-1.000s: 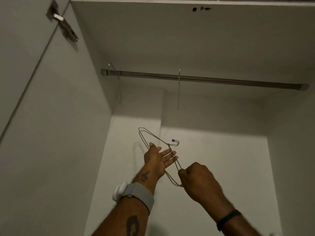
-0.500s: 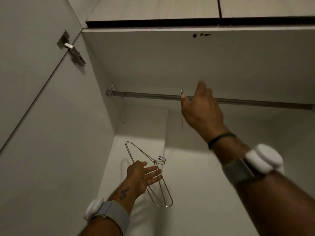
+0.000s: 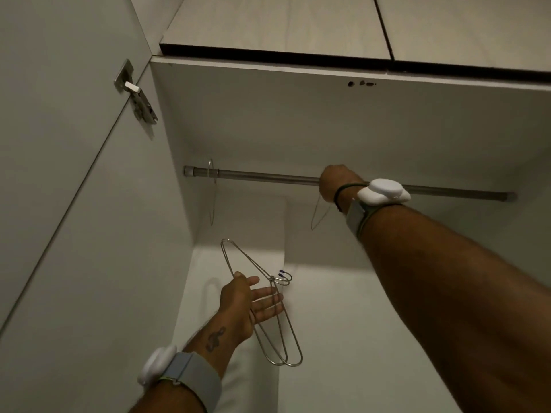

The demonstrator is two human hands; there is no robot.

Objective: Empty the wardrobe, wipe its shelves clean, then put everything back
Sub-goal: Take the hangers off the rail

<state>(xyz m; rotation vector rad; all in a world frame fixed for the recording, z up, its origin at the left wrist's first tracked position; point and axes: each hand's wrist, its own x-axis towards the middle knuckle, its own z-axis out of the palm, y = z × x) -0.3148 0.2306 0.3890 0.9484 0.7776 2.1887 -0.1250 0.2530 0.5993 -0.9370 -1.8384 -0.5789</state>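
Emptying step, hangers: your left hand [image 3: 244, 305], well below the rail [image 3: 268, 177], carries two wire hangers [image 3: 281, 363] on straight fingers. Your right hand [image 3: 332, 184] is at the rail over a third hanger [image 3: 315, 216]; its fingers are hidden, so the grasp cannot be told. Next: unhook it, then the last hanger [image 3: 213, 198] at the rail's left end.

Wire hangers [image 3: 272, 279] lie across the left hand [image 3: 241, 308]; another hanger [image 3: 212, 201] hangs from the rod [image 3: 268, 176].

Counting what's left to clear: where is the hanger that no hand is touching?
Head view: the free hanger hangs at the left end of the rail, beside the wardrobe's left wall, well left of the right hand.
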